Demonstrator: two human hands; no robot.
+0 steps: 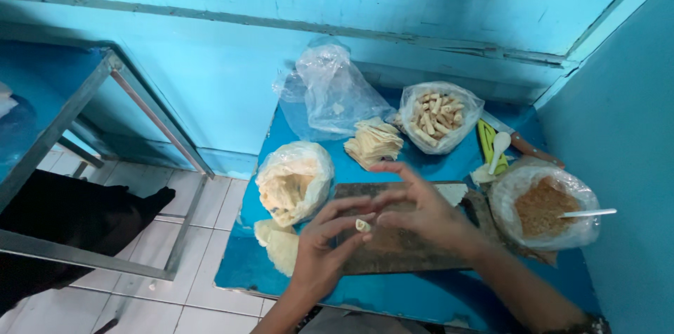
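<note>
Both my hands meet over a worn wooden board (414, 253) on a small blue table (393, 295). My left hand (324, 244) and my right hand (418, 209) pinch a small pale rolled pastry piece (363, 225) between their fingertips. A loose pale wrapper (453, 193) lies at the board's far edge. Behind it is a stack of cut wrapper sheets (373, 142). A clear bag of finished rolls (438, 117) stands at the back. At the right is a bag-lined bowl of brown filling (542, 209) with a white spoon (588, 213) in it.
A clear bag of pale wrappers (293, 182) sits left of the board, with more wrappers (279, 244) below it. An empty clear bag (333, 92) leans on the blue wall. A white spoon (500, 146) and green utensils (486, 141) lie at back right. A metal frame (151, 120) stands left over the tiled floor.
</note>
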